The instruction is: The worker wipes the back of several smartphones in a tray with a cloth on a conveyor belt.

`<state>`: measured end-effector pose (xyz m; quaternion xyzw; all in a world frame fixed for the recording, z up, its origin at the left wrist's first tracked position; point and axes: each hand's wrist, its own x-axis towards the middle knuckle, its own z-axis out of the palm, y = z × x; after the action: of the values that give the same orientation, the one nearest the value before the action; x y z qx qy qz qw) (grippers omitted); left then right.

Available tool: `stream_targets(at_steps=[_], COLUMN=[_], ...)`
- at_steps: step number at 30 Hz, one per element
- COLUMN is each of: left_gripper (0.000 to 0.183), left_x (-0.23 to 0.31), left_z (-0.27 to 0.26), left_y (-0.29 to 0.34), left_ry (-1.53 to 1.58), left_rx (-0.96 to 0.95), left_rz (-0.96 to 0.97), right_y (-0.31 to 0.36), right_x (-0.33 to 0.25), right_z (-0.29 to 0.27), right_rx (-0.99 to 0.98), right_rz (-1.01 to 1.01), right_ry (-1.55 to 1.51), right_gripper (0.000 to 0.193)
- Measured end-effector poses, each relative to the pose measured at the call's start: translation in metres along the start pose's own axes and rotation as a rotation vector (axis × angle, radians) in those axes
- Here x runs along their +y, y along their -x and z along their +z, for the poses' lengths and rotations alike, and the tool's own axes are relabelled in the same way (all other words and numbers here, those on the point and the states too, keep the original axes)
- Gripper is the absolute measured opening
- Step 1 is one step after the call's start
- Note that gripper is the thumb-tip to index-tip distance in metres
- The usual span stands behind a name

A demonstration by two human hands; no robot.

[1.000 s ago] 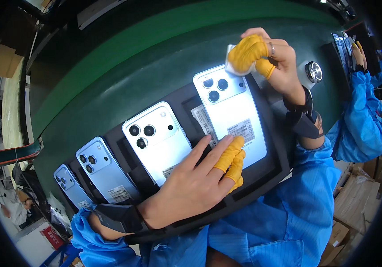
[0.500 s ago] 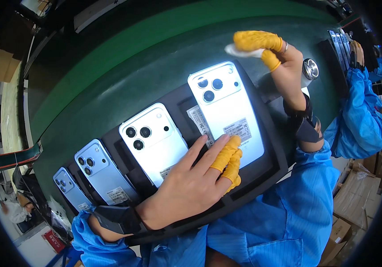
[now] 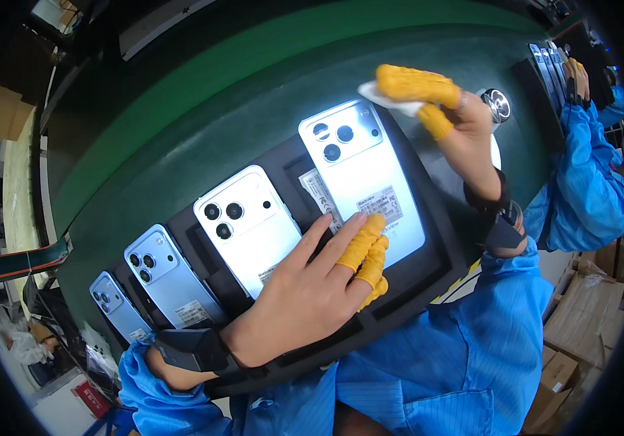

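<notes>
My left hand (image 3: 305, 298) lies over the rightmost light-blue smartphone (image 3: 388, 174), fingertips touching the label on its back. Two or so of its fingers wear yellow finger cots, and the fingers are stretched out. Above that phone's camera corner, my right hand (image 3: 457, 116) is raised with yellow cots on finger and thumb, pinching a folded white wiping cloth (image 3: 385, 98). Beside my left hand lies a second smartphone (image 3: 243, 218), its lower end partly hidden by the hand. Two more phones, a bluer one (image 3: 170, 272) and the leftmost (image 3: 116, 305), lie back-up in the black foam tray (image 3: 435, 254).
A round metal-topped dispenser (image 3: 497, 105) stands right of my right hand. Further right, a co-worker's blue sleeve (image 3: 588, 182) and hand are near another tray of phones (image 3: 546, 73). The green work mat (image 3: 181, 138) stretches behind my tray. Cardboard boxes (image 3: 573, 312) are at the right.
My right hand has come slightly down and left with the cloth, nearer the phone's camera corner. The rightmost phone has shifted slightly left in view; my left hand stays on it.
</notes>
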<state>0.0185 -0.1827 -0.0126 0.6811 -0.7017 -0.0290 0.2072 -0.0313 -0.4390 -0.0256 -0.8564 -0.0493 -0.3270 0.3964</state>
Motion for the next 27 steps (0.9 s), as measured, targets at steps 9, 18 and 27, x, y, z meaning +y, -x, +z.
stream_targets(at_steps=[9,18,27], left_gripper=[0.026,0.026,0.022], left_x=[0.001,-0.004,0.019], left_z=[0.006,-0.029,-0.046], left_y=[0.005,0.011,0.070], left_ry=[-0.009,-0.120,-0.132], left_rx=[0.044,-0.075,-0.074], left_rz=[0.028,0.053,-0.149], right_y=[0.021,-0.017,-0.060], right_x=[-0.023,-0.052,-0.065], right_z=[-0.004,0.009,0.070], right_rx=[-0.318,-0.265,-0.376], right_rz=[-0.017,0.601,0.283], right_ry=[-0.074,-0.833,-0.343], right_gripper=[0.022,0.028,0.025])
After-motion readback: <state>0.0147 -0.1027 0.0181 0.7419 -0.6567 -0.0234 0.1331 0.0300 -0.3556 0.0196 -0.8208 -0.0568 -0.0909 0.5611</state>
